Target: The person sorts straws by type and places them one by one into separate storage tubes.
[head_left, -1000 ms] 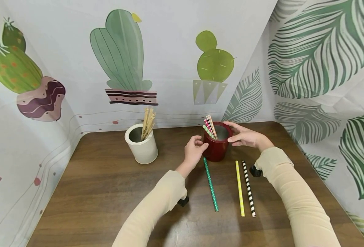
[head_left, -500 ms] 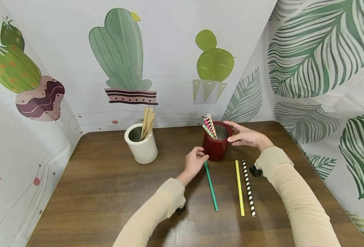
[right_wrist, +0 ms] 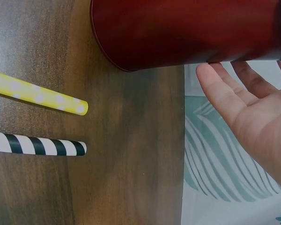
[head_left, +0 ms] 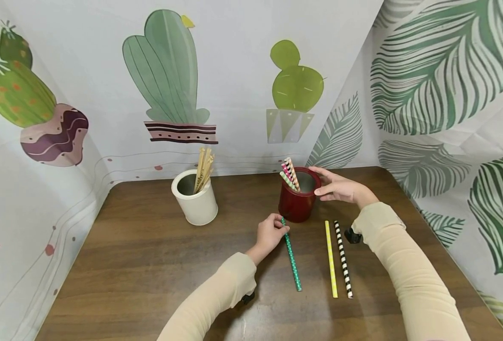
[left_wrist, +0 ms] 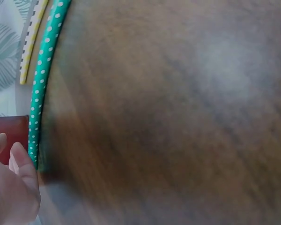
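A green paper straw with white dots [head_left: 293,263] lies on the table in front of a dark red cylindrical pot [head_left: 296,208]. At its far end my left hand [head_left: 270,234] has thumb and forefinger around the tip; the left wrist view shows the fingers [left_wrist: 23,161] against the straw. My right hand [head_left: 340,188] holds the red pot by its right side, thumb at the near rim and forefinger behind it. Several patterned paper straws [head_left: 291,176] stand inside that pot, leaning left.
Right of the green straw lie a yellow straw [head_left: 331,260] and a black-and-white striped straw [head_left: 343,260]. A white pot [head_left: 201,208] with several tan straws [head_left: 204,170] stands at the back left of the wooden table [head_left: 140,265]. Printed cloth hangs behind.
My left hand has left the side of the red pot and come down toward me to the tip of the green straw. The right hand stays on the pot.
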Demonstrator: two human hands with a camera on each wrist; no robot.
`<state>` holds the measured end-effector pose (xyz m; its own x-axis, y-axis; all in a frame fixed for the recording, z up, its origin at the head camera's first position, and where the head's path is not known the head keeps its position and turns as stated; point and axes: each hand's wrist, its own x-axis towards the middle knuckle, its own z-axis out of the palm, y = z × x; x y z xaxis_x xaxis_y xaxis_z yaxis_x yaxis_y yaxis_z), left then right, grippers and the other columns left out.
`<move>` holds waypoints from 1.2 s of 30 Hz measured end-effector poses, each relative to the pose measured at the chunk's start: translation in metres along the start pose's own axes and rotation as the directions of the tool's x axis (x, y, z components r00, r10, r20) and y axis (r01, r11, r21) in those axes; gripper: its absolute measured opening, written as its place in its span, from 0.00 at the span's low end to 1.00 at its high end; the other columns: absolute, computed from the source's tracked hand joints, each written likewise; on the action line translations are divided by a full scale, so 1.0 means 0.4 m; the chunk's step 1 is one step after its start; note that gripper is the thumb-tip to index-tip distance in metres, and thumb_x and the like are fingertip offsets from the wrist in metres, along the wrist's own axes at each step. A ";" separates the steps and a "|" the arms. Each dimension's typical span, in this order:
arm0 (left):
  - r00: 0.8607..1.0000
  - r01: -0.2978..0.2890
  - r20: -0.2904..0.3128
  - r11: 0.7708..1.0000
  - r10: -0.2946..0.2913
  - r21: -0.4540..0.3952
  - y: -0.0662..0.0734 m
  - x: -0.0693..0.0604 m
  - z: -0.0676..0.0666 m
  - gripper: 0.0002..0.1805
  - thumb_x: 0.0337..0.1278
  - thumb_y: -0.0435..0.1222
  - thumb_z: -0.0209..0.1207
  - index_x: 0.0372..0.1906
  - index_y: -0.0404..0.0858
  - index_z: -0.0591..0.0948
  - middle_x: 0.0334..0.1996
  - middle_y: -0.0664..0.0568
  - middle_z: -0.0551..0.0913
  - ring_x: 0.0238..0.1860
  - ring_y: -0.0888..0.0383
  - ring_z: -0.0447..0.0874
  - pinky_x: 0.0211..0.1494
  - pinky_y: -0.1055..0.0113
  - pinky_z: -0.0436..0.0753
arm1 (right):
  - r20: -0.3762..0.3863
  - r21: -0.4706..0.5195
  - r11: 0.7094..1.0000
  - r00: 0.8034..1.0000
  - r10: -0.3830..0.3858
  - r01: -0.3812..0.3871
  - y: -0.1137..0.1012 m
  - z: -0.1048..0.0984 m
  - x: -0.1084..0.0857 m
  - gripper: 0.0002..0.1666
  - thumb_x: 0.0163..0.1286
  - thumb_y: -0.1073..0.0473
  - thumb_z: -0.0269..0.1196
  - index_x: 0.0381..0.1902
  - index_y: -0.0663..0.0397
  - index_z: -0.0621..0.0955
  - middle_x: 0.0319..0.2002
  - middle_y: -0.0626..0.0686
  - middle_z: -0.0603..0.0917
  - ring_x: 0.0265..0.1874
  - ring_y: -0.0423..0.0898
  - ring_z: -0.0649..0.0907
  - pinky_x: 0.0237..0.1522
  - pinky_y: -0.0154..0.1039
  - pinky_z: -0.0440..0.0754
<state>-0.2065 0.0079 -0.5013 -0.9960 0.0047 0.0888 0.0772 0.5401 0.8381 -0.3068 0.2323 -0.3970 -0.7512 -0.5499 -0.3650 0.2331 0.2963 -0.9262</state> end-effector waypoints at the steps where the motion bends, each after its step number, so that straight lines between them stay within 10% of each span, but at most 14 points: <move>1: 1.000 0.000 -0.004 1.000 0.000 0.014 -0.002 -0.002 0.002 0.14 0.41 0.37 0.65 0.36 0.36 0.78 0.23 0.54 0.81 0.27 0.63 0.78 0.32 0.76 0.74 | 0.001 0.001 1.000 1.000 0.000 0.000 0.001 0.000 0.001 0.48 0.58 0.65 0.59 0.68 0.36 0.46 0.68 0.58 0.47 0.50 0.44 0.72 0.58 0.57 0.64; 25: 1.000 0.026 -0.001 0.966 -0.027 0.258 0.007 -0.003 0.024 0.14 0.36 0.39 0.68 0.27 0.35 0.79 0.19 0.54 0.82 0.23 0.61 0.79 0.27 0.71 0.75 | -0.002 -0.008 1.000 1.000 -0.001 0.001 0.002 0.000 0.004 0.48 0.58 0.65 0.59 0.68 0.36 0.46 0.68 0.58 0.48 0.48 0.43 0.73 0.56 0.55 0.67; 36: 0.997 0.072 -0.009 0.956 -0.072 0.286 0.024 0.002 0.025 0.18 0.34 0.35 0.65 0.08 0.42 0.66 0.08 0.60 0.60 0.14 0.64 0.57 0.16 0.74 0.58 | -0.008 -0.017 1.000 1.000 0.002 -0.002 0.000 0.002 0.002 0.49 0.58 0.65 0.59 0.68 0.36 0.45 0.67 0.57 0.50 0.46 0.42 0.74 0.54 0.53 0.70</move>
<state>-0.2071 0.0214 -0.4985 -0.9986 -0.0416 0.0330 -0.0100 0.7571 0.6532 -0.3069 0.2311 -0.3973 -0.7555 -0.5436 -0.3657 0.2237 0.3106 -0.9238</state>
